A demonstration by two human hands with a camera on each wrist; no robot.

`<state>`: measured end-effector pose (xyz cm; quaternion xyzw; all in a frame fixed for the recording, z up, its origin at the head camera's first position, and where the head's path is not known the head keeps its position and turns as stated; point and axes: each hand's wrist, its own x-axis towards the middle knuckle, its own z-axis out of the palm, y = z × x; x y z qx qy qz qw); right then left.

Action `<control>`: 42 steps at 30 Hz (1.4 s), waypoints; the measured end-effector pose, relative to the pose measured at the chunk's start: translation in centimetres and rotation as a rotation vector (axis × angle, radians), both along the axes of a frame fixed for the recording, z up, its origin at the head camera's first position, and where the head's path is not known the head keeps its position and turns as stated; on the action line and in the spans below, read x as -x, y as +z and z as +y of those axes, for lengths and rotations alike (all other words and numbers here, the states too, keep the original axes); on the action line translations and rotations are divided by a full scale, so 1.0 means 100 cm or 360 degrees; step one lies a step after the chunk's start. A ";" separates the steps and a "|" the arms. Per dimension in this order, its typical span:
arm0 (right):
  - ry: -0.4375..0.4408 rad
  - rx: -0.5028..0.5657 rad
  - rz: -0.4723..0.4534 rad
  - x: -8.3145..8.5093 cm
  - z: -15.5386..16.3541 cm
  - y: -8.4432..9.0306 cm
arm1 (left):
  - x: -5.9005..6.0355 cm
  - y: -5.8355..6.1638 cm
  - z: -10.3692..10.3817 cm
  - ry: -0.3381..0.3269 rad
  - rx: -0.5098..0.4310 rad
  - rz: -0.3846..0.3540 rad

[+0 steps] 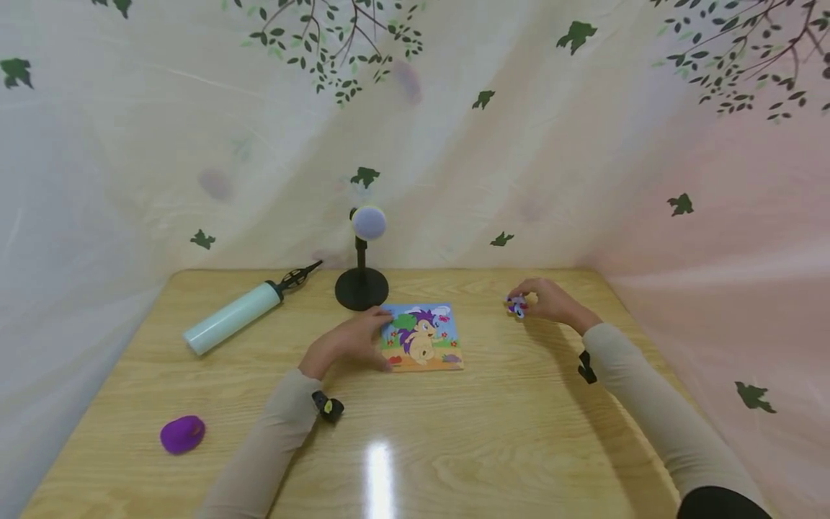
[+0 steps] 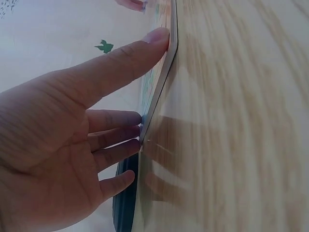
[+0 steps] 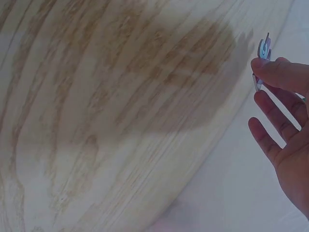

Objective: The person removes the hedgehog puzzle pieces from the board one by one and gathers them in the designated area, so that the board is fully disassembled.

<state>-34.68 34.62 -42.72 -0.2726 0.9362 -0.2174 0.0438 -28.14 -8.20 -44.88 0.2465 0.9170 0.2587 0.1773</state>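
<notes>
A flat picture board (image 1: 424, 339) with a purple-haired hedgehog on it lies on the table. My left hand (image 1: 355, 337) is at its left side, the thumb at the near corner and the fingertips near the far one. The left wrist view shows that hand's fingers (image 2: 111, 158) nearly straight, their tips right at the board's thin edge. To the right, my right hand (image 1: 551, 300) pinches a small purple, white and blue piece (image 1: 516, 307) above the table. From the side, this piece (image 3: 262, 48) looks thin and flat; fingers partly hide it.
A black stand (image 1: 362, 288) with a round, pale head stands just behind the board. Farther left lies a pale-green hand pump (image 1: 233, 317) with a black nozzle. A purple lump-shaped object (image 1: 183, 435) sits at the near left. A leaf-printed curtain (image 1: 454, 180) hangs behind the table.
</notes>
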 end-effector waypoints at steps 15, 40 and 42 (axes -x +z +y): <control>0.0008 0.0020 -0.0004 0.006 0.006 -0.014 | -0.002 0.005 -0.014 -0.0023 -0.0001 0.0007; -0.0104 -0.0037 -0.0192 0.005 0.010 -0.014 | -0.003 -0.002 -0.011 -0.0019 -0.0008 0.0037; -0.0090 -0.0037 -0.0192 0.006 0.010 -0.013 | -0.003 -0.003 -0.011 -0.0028 -0.0010 0.0052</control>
